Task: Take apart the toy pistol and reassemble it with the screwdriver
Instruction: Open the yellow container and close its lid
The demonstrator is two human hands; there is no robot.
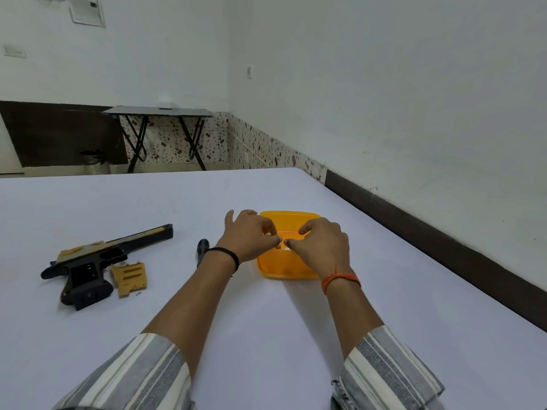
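Orange plastic tray point(288, 216) at frame centre lies under both hands, left hand point(250, 236) and right hand point(321, 244), fingertips meeting in a narrow pinch; contents unclear. The toy pistol point(88, 258) lies at left, barrel toward upper right, with the screwdriver point(202, 251) just beside the left wrist, so the left grip is nearer.

Soft, even, fairly bright light fills the room, with a cool cast. The white table point(325, 335) shows no glare and only faint shadows. Wide-angle distortion bends the edges; focus is slightly soft throughout, softer far off.

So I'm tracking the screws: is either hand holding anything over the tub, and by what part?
Cannot be told: the fingertips of left hand and right hand meet above the orange tub; anything pinched is too small to see.
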